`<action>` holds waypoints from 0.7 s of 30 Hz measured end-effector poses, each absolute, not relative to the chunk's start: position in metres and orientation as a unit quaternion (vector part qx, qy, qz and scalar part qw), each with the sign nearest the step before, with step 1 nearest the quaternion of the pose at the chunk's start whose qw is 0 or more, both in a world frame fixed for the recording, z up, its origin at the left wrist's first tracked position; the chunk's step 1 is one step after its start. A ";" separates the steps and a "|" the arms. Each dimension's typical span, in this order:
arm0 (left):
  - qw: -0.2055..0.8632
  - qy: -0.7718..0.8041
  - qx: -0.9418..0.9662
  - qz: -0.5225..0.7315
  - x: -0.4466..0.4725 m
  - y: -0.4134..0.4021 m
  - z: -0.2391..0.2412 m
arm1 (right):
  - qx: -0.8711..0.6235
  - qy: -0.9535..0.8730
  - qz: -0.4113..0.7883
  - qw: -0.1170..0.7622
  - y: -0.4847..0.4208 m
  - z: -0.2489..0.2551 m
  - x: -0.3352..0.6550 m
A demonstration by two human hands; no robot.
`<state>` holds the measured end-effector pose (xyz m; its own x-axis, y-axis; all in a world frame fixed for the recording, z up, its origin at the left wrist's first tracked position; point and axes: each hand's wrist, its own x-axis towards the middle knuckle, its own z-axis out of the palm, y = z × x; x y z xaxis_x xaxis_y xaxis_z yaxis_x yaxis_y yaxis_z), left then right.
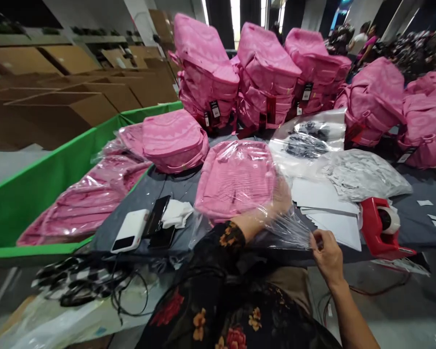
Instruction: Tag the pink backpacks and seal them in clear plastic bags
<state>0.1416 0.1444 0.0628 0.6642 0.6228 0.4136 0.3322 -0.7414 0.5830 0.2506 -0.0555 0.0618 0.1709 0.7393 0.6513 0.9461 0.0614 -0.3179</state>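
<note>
A pink backpack (236, 179) lies in front of me on the dark grey table, inside a clear plastic bag (292, 228). My left hand (280, 198) is at the backpack's right side, seen through or beneath the plastic, and its fingers are blurred. Lower right, my right hand (326, 252) pinches the gathered edge of the plastic bag and stretches it away from the backpack. Left of the bagged one, another pink backpack (174, 138) lies on the table without plastic over it.
Pink backpacks (207, 72) stand in a row at the back. A green-edged bin (58, 179) at left holds bagged backpacks. A red tape dispenser (380, 228), white sheets (327, 198), a bag of small packets (366, 174) and a white power bank (131, 230) lie around.
</note>
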 end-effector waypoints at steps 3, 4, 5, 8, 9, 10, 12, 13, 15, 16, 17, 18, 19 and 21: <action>0.183 0.185 0.937 0.233 0.092 0.078 0.037 | -0.681 -0.609 -0.115 0.390 -0.073 0.040 0.250; 0.143 0.126 0.958 0.212 0.068 0.055 0.031 | -0.683 -0.602 -0.108 0.398 -0.078 0.032 0.247; 0.081 0.043 0.974 0.207 0.041 0.035 0.028 | -0.686 -0.595 -0.097 0.407 -0.083 0.026 0.242; -0.064 -0.026 0.946 0.317 -0.045 -0.001 0.025 | -0.703 -0.562 -0.027 0.436 -0.091 0.009 0.228; -0.096 0.051 0.924 0.367 -0.071 -0.003 0.024 | -0.715 -0.536 0.005 0.449 -0.091 0.005 0.224; -0.119 0.154 0.894 0.403 -0.094 -0.001 0.022 | -0.730 -0.500 0.035 0.464 -0.091 0.002 0.221; -0.149 0.368 0.819 0.414 -0.131 0.012 0.013 | -0.754 -0.417 0.092 0.500 -0.087 -0.001 0.218; -0.156 0.452 0.781 0.402 -0.146 0.020 0.007 | -0.756 -0.382 0.120 0.517 -0.085 -0.001 0.219; -0.140 0.562 0.718 0.387 -0.170 0.034 -0.010 | -0.744 -0.349 0.157 0.547 -0.083 0.003 0.224; -0.117 0.592 0.694 0.392 -0.179 0.038 -0.019 | -0.736 -0.350 0.163 0.556 -0.083 0.006 0.227; -0.088 0.607 0.678 0.404 -0.187 0.040 -0.026 | -0.727 -0.358 0.167 0.562 -0.085 0.009 0.231; -0.055 0.610 0.673 0.415 -0.193 0.039 -0.033 | -0.718 -0.371 0.171 0.564 -0.087 0.013 0.234; -0.025 0.603 0.677 0.422 -0.198 0.036 -0.037 | -0.709 -0.384 0.181 0.563 -0.090 0.017 0.236; 0.017 0.578 0.697 0.423 -0.202 0.026 -0.040 | -0.692 -0.398 0.223 0.559 -0.096 0.023 0.238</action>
